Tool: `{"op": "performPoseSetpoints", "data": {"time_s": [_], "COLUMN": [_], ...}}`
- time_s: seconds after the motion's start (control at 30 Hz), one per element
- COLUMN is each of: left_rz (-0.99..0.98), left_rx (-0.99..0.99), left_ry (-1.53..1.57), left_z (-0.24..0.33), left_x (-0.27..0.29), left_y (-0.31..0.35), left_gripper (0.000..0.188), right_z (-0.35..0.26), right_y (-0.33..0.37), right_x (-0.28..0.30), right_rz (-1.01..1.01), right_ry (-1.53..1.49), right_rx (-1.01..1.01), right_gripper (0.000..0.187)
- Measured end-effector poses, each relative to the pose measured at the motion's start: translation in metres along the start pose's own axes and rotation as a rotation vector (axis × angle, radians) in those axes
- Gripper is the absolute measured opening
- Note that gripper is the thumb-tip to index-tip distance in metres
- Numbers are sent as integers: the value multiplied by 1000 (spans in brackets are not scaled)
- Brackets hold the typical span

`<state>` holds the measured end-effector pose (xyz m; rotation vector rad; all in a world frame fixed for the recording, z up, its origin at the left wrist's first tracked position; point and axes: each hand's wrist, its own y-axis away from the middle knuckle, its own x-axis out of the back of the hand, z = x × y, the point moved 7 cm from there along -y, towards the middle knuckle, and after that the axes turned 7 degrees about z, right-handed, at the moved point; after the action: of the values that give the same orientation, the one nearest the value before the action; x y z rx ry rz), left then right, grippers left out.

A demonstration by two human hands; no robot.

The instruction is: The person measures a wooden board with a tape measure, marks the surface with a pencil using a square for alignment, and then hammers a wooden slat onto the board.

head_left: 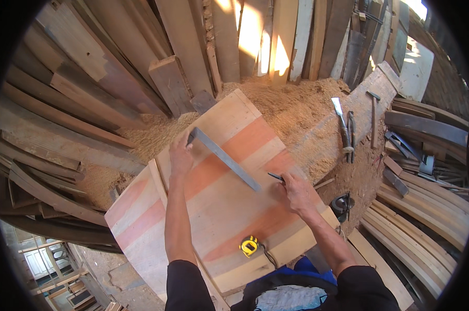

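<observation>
A wide wooden panel (214, 203) with reddish and pale bands lies before me. My left hand (180, 155) grips the dark short arm of a try square (226, 160) at the panel's far left part, and the long metal blade slants across the wood toward the right. Held in my right hand (299, 195) is a dark pen-like marker (276, 177), its tip pointing left, a little apart from the blade's end. A yellow and black tape measure (249, 246) with a dark strap rests on the panel nearer to me.
Beyond the panel, sawdust (291, 111) covers the ground. A chisel (340, 120), pincers (352, 136) and a hammer (374, 116) lie on a board at the right. Planks (188, 46) lean along the far side; stacked timber (411, 228) lies at the right.
</observation>
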<state>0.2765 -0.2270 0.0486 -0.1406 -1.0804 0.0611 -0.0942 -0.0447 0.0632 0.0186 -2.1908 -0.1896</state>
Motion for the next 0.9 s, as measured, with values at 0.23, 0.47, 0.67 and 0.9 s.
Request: {"op": "performPoseSetpoints", "data": {"time_s": [0.23, 0.47, 0.67, 0.9], "left_rz": [69, 48, -196, -269], "left_rx": [-162, -241, -189, -141], "left_ry": [2, 156, 11, 20], "left_z": [-51, -11, 5, 9], "left_x": [-31, -40, -48, -55], "left_y": [-83, -81, -83, -85], "left_gripper": [51, 45, 45, 53], "right_z": [-65, -95, -107, -106], "right_y": [-78, -128, -149, -148], "right_x": [-32, -45, -58, -64], "right_rz": [174, 231, 231, 287], "right_ry": [-69, -122, -68, -67], "right_rx": [160, 212, 246, 257], "right_gripper": [22, 28, 38, 33]}}
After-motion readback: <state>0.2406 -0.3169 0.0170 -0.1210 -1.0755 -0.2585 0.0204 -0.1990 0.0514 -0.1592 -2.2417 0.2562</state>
